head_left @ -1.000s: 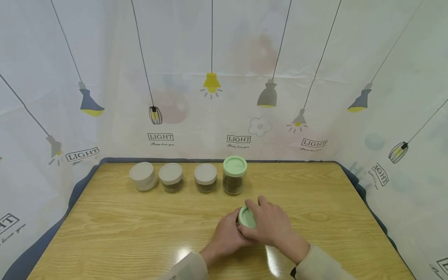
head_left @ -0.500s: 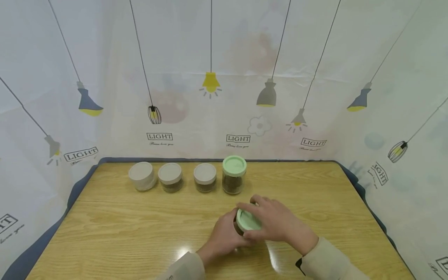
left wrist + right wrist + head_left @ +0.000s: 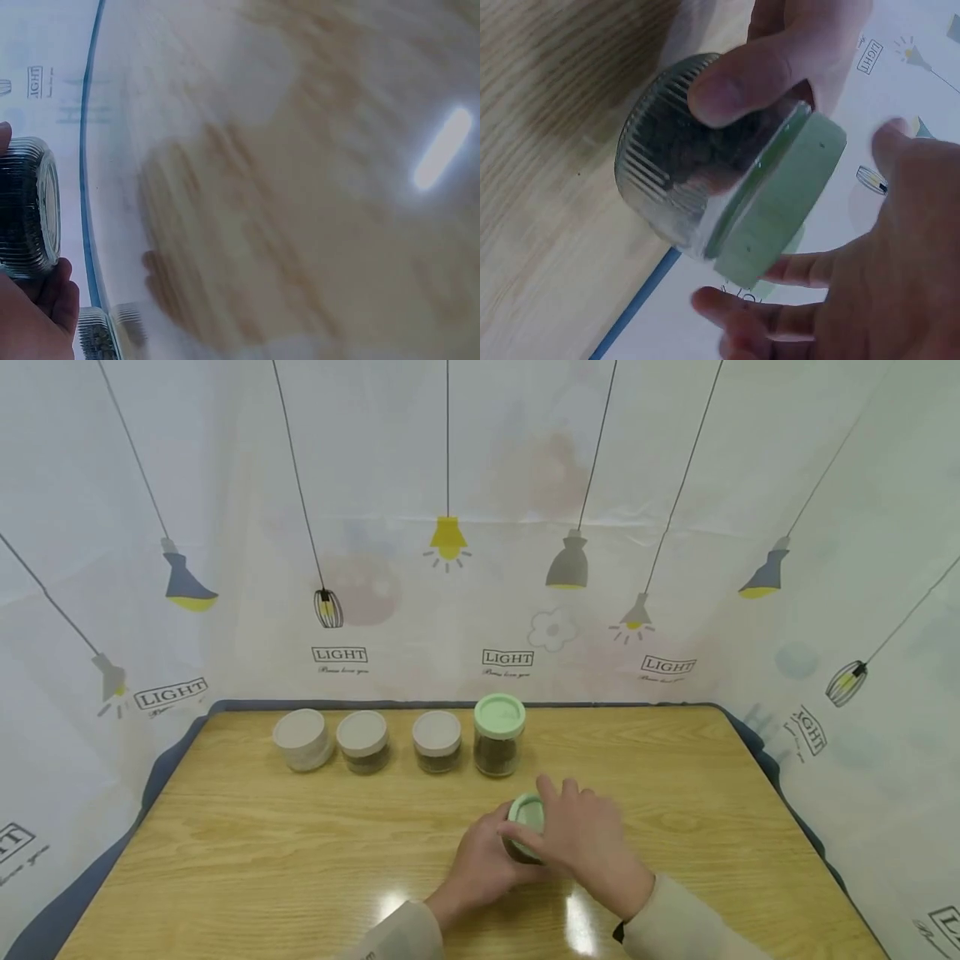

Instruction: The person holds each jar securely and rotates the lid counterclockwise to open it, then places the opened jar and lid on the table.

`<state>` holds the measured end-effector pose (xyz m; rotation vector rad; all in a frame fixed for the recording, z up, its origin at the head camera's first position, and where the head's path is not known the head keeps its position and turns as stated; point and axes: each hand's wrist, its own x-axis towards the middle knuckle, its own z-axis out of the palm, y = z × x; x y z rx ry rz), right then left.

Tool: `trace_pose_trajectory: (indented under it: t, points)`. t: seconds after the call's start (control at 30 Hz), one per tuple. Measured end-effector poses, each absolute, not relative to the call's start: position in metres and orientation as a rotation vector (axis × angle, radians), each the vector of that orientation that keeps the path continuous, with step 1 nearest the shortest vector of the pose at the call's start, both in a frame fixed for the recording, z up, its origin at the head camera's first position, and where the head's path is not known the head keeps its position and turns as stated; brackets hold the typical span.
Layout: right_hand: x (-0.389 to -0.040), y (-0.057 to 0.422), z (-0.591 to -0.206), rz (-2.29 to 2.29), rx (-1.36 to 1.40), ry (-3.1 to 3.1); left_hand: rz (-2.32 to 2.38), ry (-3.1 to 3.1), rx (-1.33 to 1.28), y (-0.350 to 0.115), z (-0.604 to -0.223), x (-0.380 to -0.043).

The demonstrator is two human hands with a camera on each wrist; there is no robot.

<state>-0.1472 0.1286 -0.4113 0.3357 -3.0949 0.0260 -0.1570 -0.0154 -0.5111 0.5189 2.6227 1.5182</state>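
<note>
My left hand [image 3: 483, 864] grips a ribbed glass jar [image 3: 679, 150] with dark contents, held tilted over the table. Its thumb presses the glass in the right wrist view. A light green lid [image 3: 530, 812] covers the jar's mouth. Around that lid my right hand [image 3: 588, 831] is spread, thumb on the near-left side and fingers on the far side. Seen from the right wrist, the thumb stands off the lid and the fingers are loosely extended by its edge. The left wrist view shows only the jar's base [image 3: 51, 206] end and part of the left hand.
At the back of the wooden table [image 3: 300, 860] stands a taller jar with a green lid [image 3: 499, 718]. Left of it are three short jars with white lids: one [image 3: 437, 739], another [image 3: 363, 742], and a pale one [image 3: 303, 739]. A printed cloth [image 3: 420, 610] surrounds the table.
My right hand has turned about the lid, first with fingers across it and now with them raised toward the far side. The left hand keeps hold of the jar, which has shifted slightly.
</note>
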Motion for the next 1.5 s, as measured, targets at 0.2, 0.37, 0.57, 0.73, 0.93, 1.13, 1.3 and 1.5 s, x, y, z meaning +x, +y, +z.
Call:
trace_pose_trajectory:
  t: [0.2, 0.37, 0.57, 0.73, 0.93, 1.13, 1.3, 1.5]
  points:
    - [-0.144, 0.125, -0.416, 0.132, 0.376, -3.128, 1.458, 2.663, 0.495, -0.014, -0.511, -0.157]
    - [-0.147, 0.128, -0.416, 0.206, 0.45, -3.16, 1.432, 2.68, 0.499, -0.014, -0.511, -0.157]
    - [-0.155, 0.139, -0.416, 0.247, 0.689, -3.168, 1.436, 2.646, 0.484, -0.017, -0.513, -0.157]
    - [-0.162, 0.147, -0.416, 0.299, 0.88, -3.138, 1.433, 2.632, 0.489, -0.018, -0.513, -0.156]
    - [-0.165, 0.153, -0.413, 0.346, 0.98, -3.147, 1.415, 2.639, 0.52, -0.019, -0.513, -0.155]
    - [-0.165, 0.155, -0.404, 0.356, 0.909, -3.216, 1.422, 2.618, 0.487, -0.019, -0.512, -0.156]
    - [-0.162, 0.149, -0.398, 0.184, 0.645, -3.217, 1.429, 2.64, 0.45, -0.017, -0.51, -0.157]
    - [-0.155, 0.135, -0.402, -0.033, 0.417, -3.174, 1.414, 2.692, 0.465, -0.016, -0.508, -0.157]
